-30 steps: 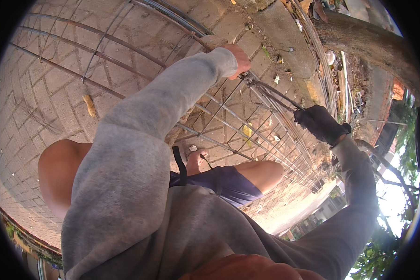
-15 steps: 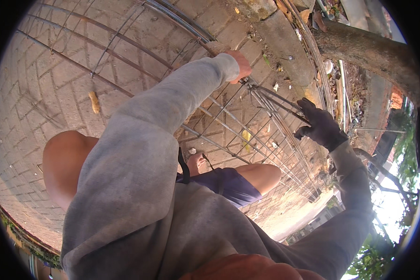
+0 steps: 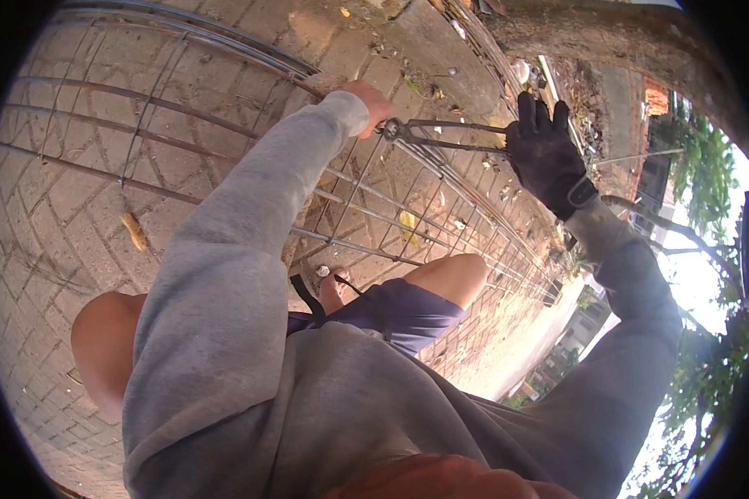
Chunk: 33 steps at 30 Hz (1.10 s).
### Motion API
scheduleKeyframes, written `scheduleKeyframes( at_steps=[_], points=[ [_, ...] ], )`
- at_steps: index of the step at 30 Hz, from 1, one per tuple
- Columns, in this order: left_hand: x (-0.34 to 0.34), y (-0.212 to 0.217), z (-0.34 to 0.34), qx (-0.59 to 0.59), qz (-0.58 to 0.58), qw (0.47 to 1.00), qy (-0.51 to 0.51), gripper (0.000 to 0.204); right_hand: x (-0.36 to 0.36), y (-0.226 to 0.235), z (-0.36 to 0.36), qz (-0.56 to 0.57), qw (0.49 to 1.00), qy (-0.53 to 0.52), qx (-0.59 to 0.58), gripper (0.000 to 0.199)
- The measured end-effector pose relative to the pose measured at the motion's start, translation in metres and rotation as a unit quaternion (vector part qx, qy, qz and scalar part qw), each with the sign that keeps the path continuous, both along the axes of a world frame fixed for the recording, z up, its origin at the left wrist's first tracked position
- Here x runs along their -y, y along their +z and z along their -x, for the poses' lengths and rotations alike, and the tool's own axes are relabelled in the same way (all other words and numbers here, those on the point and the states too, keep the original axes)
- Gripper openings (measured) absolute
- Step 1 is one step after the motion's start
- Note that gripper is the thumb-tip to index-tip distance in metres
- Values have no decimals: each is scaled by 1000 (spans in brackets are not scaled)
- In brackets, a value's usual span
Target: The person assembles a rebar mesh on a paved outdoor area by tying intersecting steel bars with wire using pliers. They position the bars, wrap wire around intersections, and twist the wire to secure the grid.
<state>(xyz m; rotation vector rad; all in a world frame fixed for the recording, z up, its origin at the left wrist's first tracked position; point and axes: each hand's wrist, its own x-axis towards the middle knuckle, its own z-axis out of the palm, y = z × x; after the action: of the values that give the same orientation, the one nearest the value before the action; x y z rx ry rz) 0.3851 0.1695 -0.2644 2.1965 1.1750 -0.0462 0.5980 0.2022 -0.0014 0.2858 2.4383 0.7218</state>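
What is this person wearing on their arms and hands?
Both arms are in loose grey sweatshirt sleeves with ribbed cuffs. The left hand is bare beyond its cuff. The right hand wears a black work glove with a strap across the wrist; the right sleeve looks darker, in shade.

Ground surface: brick paving [image 3: 75, 216], laid in a regular bond, dusty. A long rebar cage [image 3: 225, 141] lies directly on it, running toward the upper right. One dry yellow leaf [image 3: 133, 231] rests on the bricks left of the cage; a second leaf [image 3: 409, 224] lies beneath the bars.
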Motion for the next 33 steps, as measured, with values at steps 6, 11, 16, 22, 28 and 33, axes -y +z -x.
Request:
scheduleKeyframes(
  at_steps=[6,11,16,22,28,33],
  points=[
    [0,0,-8,-22,11,1000,18,26,-11,-9,8,231,840,-473,132,45],
    [-4,2,-11,-55,11,998,6,26,-23,4,21,277,701,-640,147,49],
    [-6,-5,-14,-49,-1,999,-4,26,-15,-5,7,282,869,-395,98,45],
    [-6,-4,-13,-26,-16,999,-9,22,-17,5,30,313,697,-605,223,37],
    [-8,-2,-13,-47,5,999,-2,29,3,4,9,87,975,-198,45,33],
    [-6,-10,-12,-22,-10,1000,-7,33,-3,0,4,278,767,-562,134,36]
  ],
)
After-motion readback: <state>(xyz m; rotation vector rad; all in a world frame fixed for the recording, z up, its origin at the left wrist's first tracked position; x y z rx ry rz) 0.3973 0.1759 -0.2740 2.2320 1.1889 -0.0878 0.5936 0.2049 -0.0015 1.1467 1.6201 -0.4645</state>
